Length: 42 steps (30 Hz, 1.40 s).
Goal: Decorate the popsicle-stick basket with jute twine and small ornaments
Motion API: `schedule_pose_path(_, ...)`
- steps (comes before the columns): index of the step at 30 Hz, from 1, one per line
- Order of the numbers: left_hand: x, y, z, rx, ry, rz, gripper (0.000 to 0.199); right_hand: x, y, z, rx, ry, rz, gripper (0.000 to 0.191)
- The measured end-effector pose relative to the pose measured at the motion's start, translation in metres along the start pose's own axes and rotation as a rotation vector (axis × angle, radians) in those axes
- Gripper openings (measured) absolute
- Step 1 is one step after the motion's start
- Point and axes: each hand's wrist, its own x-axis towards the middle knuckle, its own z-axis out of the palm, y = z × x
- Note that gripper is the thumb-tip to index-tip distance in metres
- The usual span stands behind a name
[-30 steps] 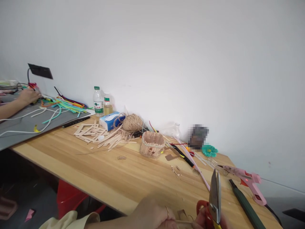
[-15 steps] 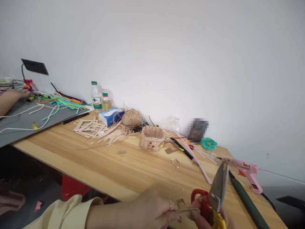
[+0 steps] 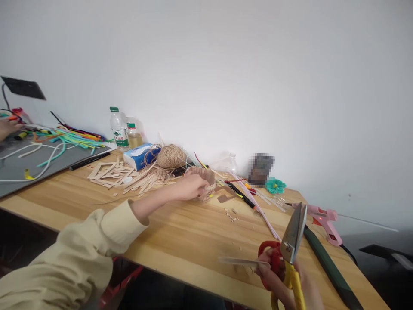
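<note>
My left hand [image 3: 191, 187] reaches across the table to a small basket of wooden craft sticks [image 3: 210, 177]. Its fingers are closed at the basket's near side and hide part of it; the grip itself is partly blurred. In my right hand [image 3: 280, 277], near the front edge, is a pair of scissors [image 3: 293, 241] with red and yellow handles, blades pointing up. The same hand pinches a craft stick [image 3: 240, 261], blurred, between thumb and finger, pointing left.
Loose craft sticks [image 3: 106, 174], a twine ball [image 3: 171, 156], a tissue pack [image 3: 141, 157] and bottles [image 3: 119, 134] lie toward the wall. On the right are a pink glue gun [image 3: 327, 221] and a dark green bar [image 3: 329, 262]. A co-worker's hand [image 3: 9, 127] shows far left.
My left hand has left the craft stick by my right hand and moved forward to the basket. My right hand keeps the scissors and stick. The view has shifted slightly right.
</note>
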Motion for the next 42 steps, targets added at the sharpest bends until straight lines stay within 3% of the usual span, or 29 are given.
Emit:
schedule_pose_path(3, -0.013, -0.014, -0.01, 0.007, -0.035, 0.064, 0.014, 0.007, 0.008, -0.007, -0.033, -0.113, 0.033, 0.027)
schedule_pose_path(7, -0.024, -0.019, -0.025, 0.024, 0.058, -0.001, 0.036, 0.012, 0.016, -0.007, 0.007, -0.091, 0.056, 0.026)
schedule_pose_path(11, -0.027, 0.011, -0.01, 0.029, 0.201, -0.115, 0.028, 0.011, 0.016, -0.002, 0.069, -0.114, 0.065, 0.026)
schedule_pose_path(15, -0.023, 0.034, 0.011, 0.014, 0.181, -0.045, 0.027, 0.011, 0.015, -0.004, 0.095, -0.086, 0.075, 0.029)
schedule_pose_path(18, -0.021, 0.022, 0.01, -0.01, 0.113, 0.028, 0.017, 0.01, 0.015, -0.005, 0.092, -0.068, 0.082, 0.031)
schedule_pose_path(24, -0.038, -0.029, -0.017, 0.018, 0.024, 0.052, 0.013, 0.006, 0.015, 0.005, 0.197, 0.048, 0.042, 0.025)
schedule_pose_path(29, -0.047, -0.051, -0.034, 0.027, 0.033, 0.016, 0.029, 0.009, 0.019, -0.001, 0.16, -0.112, 0.022, 0.027)
schedule_pose_path(33, -0.047, -0.049, -0.029, -0.049, 0.079, -0.03, 0.03, 0.012, 0.019, -0.004, 0.108, -0.12, 0.046, 0.026)
schedule_pose_path(38, -0.042, -0.029, -0.009, -0.128, 0.052, -0.022, 0.024, 0.01, 0.015, 0.002, 0.077, -0.106, 0.067, 0.027)
schedule_pose_path(42, -0.031, -0.025, 0.001, -0.166, 0.034, 0.01, 0.023, 0.005, 0.012, 0.011, 0.151, 0.012, 0.047, 0.026)
